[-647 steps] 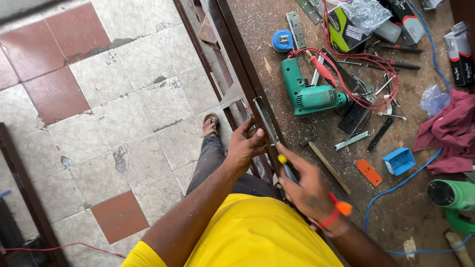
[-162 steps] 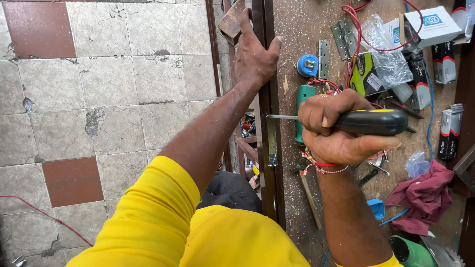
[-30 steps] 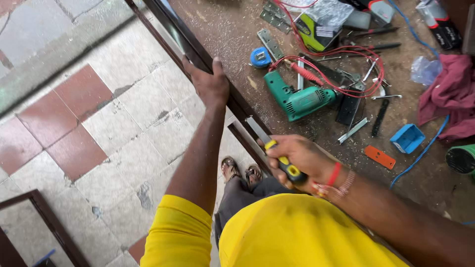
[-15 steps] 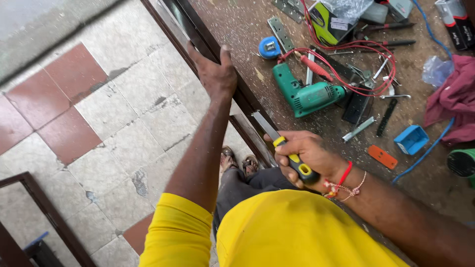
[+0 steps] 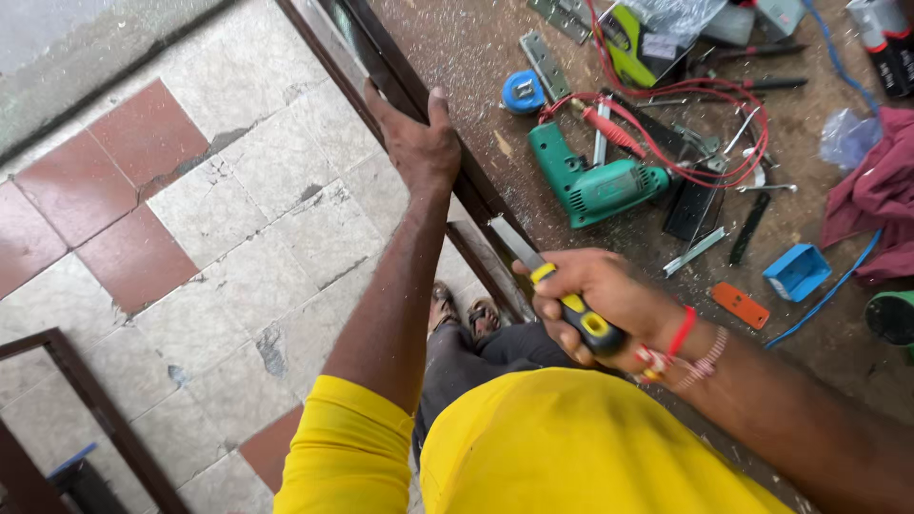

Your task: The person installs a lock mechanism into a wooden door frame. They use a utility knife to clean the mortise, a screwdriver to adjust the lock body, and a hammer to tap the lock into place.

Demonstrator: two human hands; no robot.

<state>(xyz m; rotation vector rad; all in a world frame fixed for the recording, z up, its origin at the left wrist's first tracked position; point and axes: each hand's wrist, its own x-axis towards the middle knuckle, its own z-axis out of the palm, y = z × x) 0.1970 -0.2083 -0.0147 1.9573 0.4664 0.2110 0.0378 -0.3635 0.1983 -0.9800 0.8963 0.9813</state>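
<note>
My left hand (image 5: 416,141) grips the dark brown wooden frame (image 5: 400,81) that runs along the edge of the workbench. My right hand (image 5: 595,295) is closed around the yellow and black handle of a chisel (image 5: 552,286). Its flat steel blade points up and left and rests against the frame's lower rail (image 5: 481,257). My yellow sleeves fill the bottom of the view. My sandalled feet (image 5: 462,309) show on the floor between the arms.
The dusty workbench (image 5: 457,38) holds a green power drill (image 5: 595,181), a blue tape measure (image 5: 522,92), red cables (image 5: 705,90), metal hinges (image 5: 545,62), a small blue box (image 5: 798,271), an orange piece (image 5: 741,305) and a maroon cloth (image 5: 881,195). Cracked floor tiles lie on the left.
The view has shifted slightly. My left hand stays on the frame and my right hand keeps the chisel blade at the rail, a little higher in view than half a second ago.
</note>
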